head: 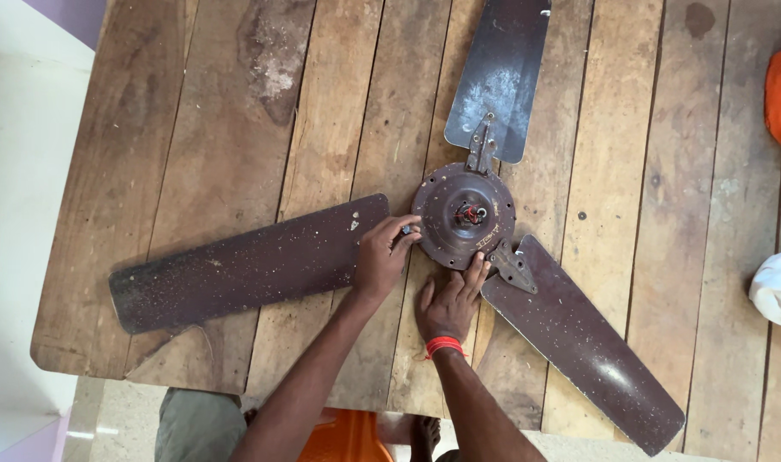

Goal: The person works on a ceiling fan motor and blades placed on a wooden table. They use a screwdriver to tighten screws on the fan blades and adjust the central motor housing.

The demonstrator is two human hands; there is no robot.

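On the left of the frame a loose fan blade (pixel 249 265) lies flat on the wooden surface (pixel 194 103). Its long axis runs from the lower left up to the right, with the narrow mounting end pointing at the fan hub (pixel 464 216) in the middle of the frame. That end seems not to be bolted to the hub, though the hand hides the joint. The left hand (pixel 380 257) rests on the blade's inner end, its fingers (pixel 405 233) pinched narrowly on a small dark part, perhaps a screw or bolt, at the hub's rim. If that piece slips, it could roll off or drop into a gap between the planks.

Just to the right and lower, the right hand (pixel 449 304) lies palm down on the surface, fingers spread wide and holding nothing, the fingertips pressing the hub's lower edge. Should that pressure ease, the hub could turn or slide and the holes would likely fall out of line.

Two more blades sit bolted to the hub: one (pixel 499 77) points to the top of the frame, the other (pixel 583 342) runs to the lower right and overhangs the surface's near edge, where a knock could swing the whole fan.
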